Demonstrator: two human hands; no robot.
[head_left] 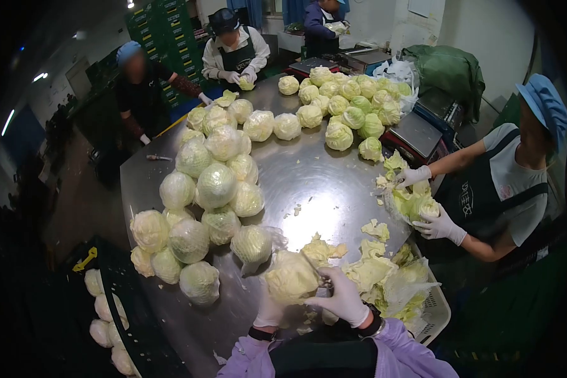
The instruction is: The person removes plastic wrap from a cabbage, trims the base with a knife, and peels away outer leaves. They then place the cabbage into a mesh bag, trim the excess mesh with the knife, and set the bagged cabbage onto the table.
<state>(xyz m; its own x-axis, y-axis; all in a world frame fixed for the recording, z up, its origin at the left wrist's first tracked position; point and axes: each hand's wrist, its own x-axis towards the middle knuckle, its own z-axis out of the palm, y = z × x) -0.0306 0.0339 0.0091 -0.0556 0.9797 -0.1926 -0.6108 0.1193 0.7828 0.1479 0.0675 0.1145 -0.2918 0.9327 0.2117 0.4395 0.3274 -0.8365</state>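
Observation:
A pale cabbage [292,278] is held up at the near edge of the steel table [296,170]. My left hand [269,307], gloved in white, supports it from the left and below, its fingers mostly behind the cabbage. At the cabbage's right side my right hand [343,296], also gloved, is closed around a small metal tool [324,285], possibly a knife; its blade is hard to make out. Just behind the held cabbage sits a cabbage in net and clear film [252,247]. Loose leaves [322,249] lie beyond my right hand.
Wrapped cabbages [216,184] pile up at left, bare ones [353,118] at the back. A white basket [440,307] of leaves stands at right. A co-worker's gloved hands [440,228] hold a cabbage there. Crates [123,302] with cabbages are lower left; several people surround the table.

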